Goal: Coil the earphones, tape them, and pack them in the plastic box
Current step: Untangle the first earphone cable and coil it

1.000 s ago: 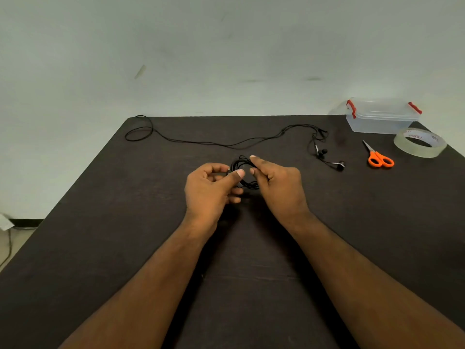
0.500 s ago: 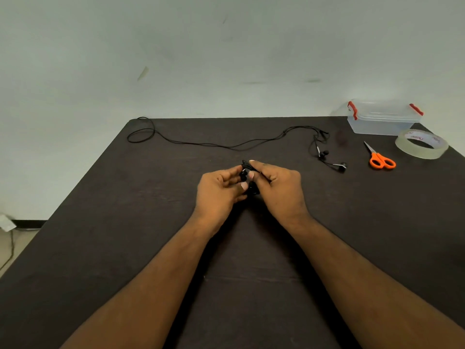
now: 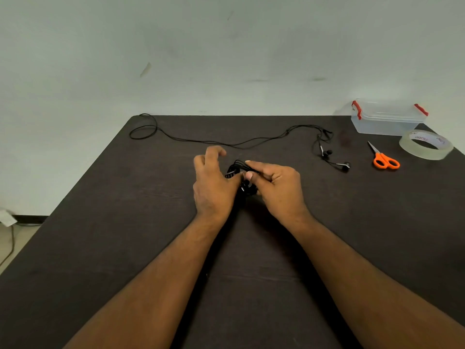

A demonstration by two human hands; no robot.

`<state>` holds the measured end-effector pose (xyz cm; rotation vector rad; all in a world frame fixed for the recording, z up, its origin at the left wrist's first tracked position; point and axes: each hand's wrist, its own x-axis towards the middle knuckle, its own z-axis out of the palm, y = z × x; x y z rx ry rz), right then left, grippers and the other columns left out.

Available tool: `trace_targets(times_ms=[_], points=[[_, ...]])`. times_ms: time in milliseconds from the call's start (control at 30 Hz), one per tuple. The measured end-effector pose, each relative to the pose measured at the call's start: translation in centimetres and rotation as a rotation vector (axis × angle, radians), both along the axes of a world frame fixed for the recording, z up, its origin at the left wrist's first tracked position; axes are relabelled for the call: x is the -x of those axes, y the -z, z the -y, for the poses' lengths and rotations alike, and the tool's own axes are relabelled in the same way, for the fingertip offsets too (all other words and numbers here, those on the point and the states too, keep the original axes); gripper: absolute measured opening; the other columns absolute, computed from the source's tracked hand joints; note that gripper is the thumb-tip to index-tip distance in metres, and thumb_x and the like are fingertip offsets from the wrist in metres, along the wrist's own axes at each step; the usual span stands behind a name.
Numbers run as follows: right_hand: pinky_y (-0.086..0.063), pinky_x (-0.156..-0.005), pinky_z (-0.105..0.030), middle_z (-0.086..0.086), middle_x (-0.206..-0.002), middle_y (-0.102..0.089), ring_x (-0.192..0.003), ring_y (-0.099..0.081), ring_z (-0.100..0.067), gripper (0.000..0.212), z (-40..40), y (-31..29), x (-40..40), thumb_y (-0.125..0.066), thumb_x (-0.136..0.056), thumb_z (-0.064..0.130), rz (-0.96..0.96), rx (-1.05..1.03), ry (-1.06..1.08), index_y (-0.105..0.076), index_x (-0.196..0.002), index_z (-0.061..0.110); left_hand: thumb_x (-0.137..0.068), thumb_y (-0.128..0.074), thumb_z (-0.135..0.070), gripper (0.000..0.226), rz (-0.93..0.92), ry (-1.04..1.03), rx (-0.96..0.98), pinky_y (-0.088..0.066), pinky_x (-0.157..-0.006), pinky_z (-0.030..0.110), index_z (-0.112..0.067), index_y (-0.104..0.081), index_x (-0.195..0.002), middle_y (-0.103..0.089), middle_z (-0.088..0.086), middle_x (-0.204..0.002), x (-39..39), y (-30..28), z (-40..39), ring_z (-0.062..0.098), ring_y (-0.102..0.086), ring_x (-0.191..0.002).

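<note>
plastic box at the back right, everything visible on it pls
The plastic box is a small rectangular tub of clear, slightly frosted plastic with a matching clear lid, which is on. Red clip latches sit at its two short ends. It stands upright at the far right corner of the dark table, beyond the tape roll and scissors. No hand touches it. Nothing shows inside.

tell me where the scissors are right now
In the head view, the orange-handled scissors lie on the table's far right, between the tape roll and the loose earbuds, just before the plastic box.
</note>
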<state>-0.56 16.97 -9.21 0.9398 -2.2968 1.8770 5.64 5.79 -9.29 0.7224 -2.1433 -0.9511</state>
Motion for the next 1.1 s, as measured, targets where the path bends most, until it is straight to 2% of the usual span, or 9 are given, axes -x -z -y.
trace_targets(times_ms=[67, 200, 333, 467, 600, 700, 833, 967, 1100], points=[[-0.057, -0.076, -0.031, 0.000, -0.095, -0.075, -0.087, -0.070, -0.011, 0.025, -0.2, 0.0, 0.2, -0.069, -0.083, 0.007, 0.110, 0.025, -0.007, -0.072, -0.106, 0.016, -0.073, -0.078, -0.035, 0.058, 0.037, 0.075, -0.039, -0.042, -0.063, 0.019, -0.036, -0.052, -0.124, -0.049, -0.015, -0.108, 0.1, 0.0, 0.4, -0.006, -0.049, -0.077], [-0.057, -0.062, -0.033, -0.001, -0.080, -0.075, -0.075, -0.071, -0.015, 0.021, -0.2, -0.4, 0.4, -0.064, -0.086, -0.001, 0.482, 0.157, -0.048, -0.073, -0.092, 0.016, -0.069, -0.066, -0.029, 0.023, 0.051, 0.202, -0.152, -0.057, -0.074, 0.037, -0.036, -0.072, -0.090, -0.070, -0.019, -0.077, 0.4, 0.3, 0.8, 0.000, -0.066, -0.075], [-0.057, -0.053, -0.031, -0.007, -0.071, -0.071, -0.063, -0.068, -0.016, 0.014, -0.1, -1.2, 0.8, -0.063, -0.084, -0.006, 0.710, 0.183, -0.044, -0.071, -0.086, 0.005, -0.068, -0.059, -0.039, 0.023, 0.068, 0.226, -0.148, -0.054, -0.082, 0.037, -0.040, -0.073, -0.087, -0.069, -0.015, -0.088, 0.4, -0.3, 0.5, 0.000, -0.062, -0.085], [-0.055, -0.047, -0.028, -0.012, -0.077, -0.069, -0.060, -0.067, -0.018, 0.011, -0.2, -1.5, 1.1, -0.062, -0.085, -0.005, 0.777, 0.107, -0.039, -0.070, -0.087, 0.003, -0.074, -0.052, -0.035, 0.021, 0.056, 0.274, -0.287, -0.056, -0.067, 0.039, -0.034, -0.073, -0.076, -0.071, -0.015, -0.076, 0.3, -0.7, 0.2, 0.007, -0.062, -0.067], [-0.054, -0.047, -0.028, -0.012, -0.078, -0.069, -0.063, -0.067, -0.019, 0.011, -0.4, -1.6, 1.6, -0.063, -0.085, -0.005, 0.803, 0.079, -0.027, -0.069, -0.085, 0.004, -0.088, -0.049, -0.034, 0.033, 0.063, 0.380, -0.477, -0.046, -0.050, 0.024, -0.025, -0.070, -0.111, -0.072, -0.003, -0.099, -0.2, -2.0, 0.6, 0.014, -0.064, -0.073], [-0.054, -0.046, -0.027, -0.014, -0.081, -0.069, -0.066, -0.066, -0.020, 0.010, -0.4, -1.6, 1.5, -0.063, -0.085, -0.006, 0.807, 0.075, -0.023, -0.068, -0.087, 0.003, -0.083, -0.049, -0.037, 0.049, 0.193, 0.560, -0.473, -0.039, -0.053, 0.026, -0.032, -0.055, -0.132, -0.069, -0.007, -0.111, -0.9, -2.0, 2.3, 0.014, -0.062, -0.072], [-0.054, -0.045, -0.027, -0.014, -0.078, -0.067, -0.065, -0.066, -0.020, 0.011, -0.3, -1.6, 1.4, -0.063, -0.085, -0.006, 0.807, 0.082, -0.015, -0.067, -0.084, 0.004, -0.091, -0.061, -0.007, 0.064, 0.133, 0.674, -0.511, -0.046, -0.057, 0.024, -0.027, -0.034, -0.145, -0.067, 0.001, -0.118, -1.6, -1.3, 3.5, 0.014, -0.061, -0.078], [-0.055, -0.049, -0.029, -0.013, -0.077, -0.068, -0.063, -0.066, -0.018, 0.011, -0.2, -1.3, 1.5, -0.063, -0.085, -0.006, 0.798, 0.074, 0.000, -0.066, -0.083, 0.005, -0.086, -0.066, 0.000, 0.028, -0.037, 0.453, -0.495, -0.050, -0.045, 0.027, -0.014, -0.058, -0.109, -0.071, 0.012, -0.082, -1.6, -1.0, 2.7, 0.014, -0.063, -0.056], [-0.056, -0.054, -0.032, -0.014, -0.079, -0.068, -0.068, -0.068, -0.019, 0.010, 0.2, -0.8, 1.3, -0.065, -0.083, -0.005, 0.741, 0.082, 0.043, -0.067, -0.085, 0.005, -0.080, -0.076, -0.015, 0.007, -0.013, 0.190, -0.124, -0.051, -0.051, 0.022, -0.020, -0.071, -0.079, -0.068, -0.005, -0.064, -1.8, -0.8, 2.3, 0.006, -0.062, -0.054]])
